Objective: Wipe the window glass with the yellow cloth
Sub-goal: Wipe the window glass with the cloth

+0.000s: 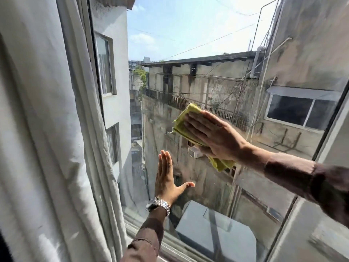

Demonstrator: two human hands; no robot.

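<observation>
The window glass [198,44] fills the middle of the view, with buildings and sky behind it. My right hand [213,133] lies flat on the folded yellow cloth [182,122] and presses it against the pane near the centre. The cloth sticks out past the fingertips at the upper left and below the palm. My left hand [167,178] rests open and flat on the glass lower down, fingers up and thumb spread to the right. A silver watch sits on its wrist.
A white curtain [43,129] hangs bunched along the left side, in front of the window frame. The lower window rail [170,248] runs across the bottom. A grey frame post [324,148] slants up the right side.
</observation>
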